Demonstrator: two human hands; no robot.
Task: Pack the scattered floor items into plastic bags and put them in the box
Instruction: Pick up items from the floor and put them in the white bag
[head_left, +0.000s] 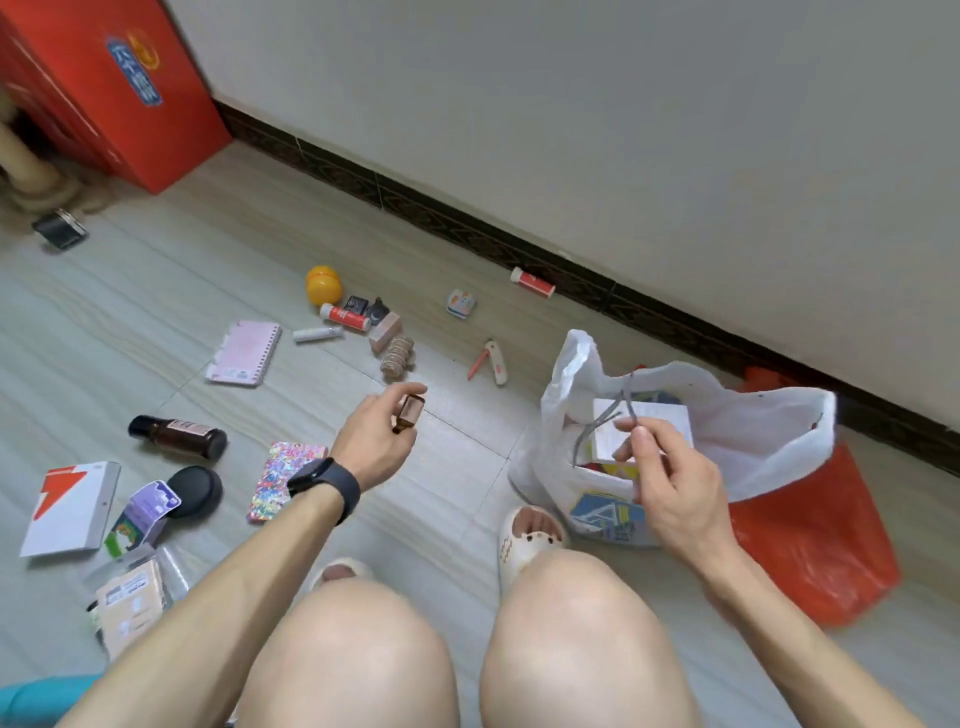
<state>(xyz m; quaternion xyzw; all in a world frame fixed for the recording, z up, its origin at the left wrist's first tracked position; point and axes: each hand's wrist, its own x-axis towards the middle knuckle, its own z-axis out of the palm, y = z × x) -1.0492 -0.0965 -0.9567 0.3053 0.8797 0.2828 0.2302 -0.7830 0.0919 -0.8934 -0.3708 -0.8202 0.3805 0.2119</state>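
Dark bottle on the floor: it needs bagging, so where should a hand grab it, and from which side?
Take the dark bottle by its wide body, not the narrow cap. It lies on its side, so come from above, thumb and fingers straddling the round middle.

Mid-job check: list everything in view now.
red box: one, red, far left
white bag: one, white, open, right, boxes inside
orange bag: one, orange-red, right of white bag
yellow ball: one, yellow, centre floor
red-white tubes: two, one by yellow ball, one farther right
small oddments: several, mixed, around red-white tubes
notebook: one, pink, centre-left floor
white tube: one, white, right of notebook
folding tool: one, red-white, left of white bag
brown bottle: one, dark brown, lying left
black disc: one, black, left floor
patterned card: one, multicoloured, right of black disc
white-red box: one, lower left
amber bottle: one, amber, held, centre
grey cord: one, grey, held over white bag
left grip: holds amber bottle
right grip: pinches grey cord
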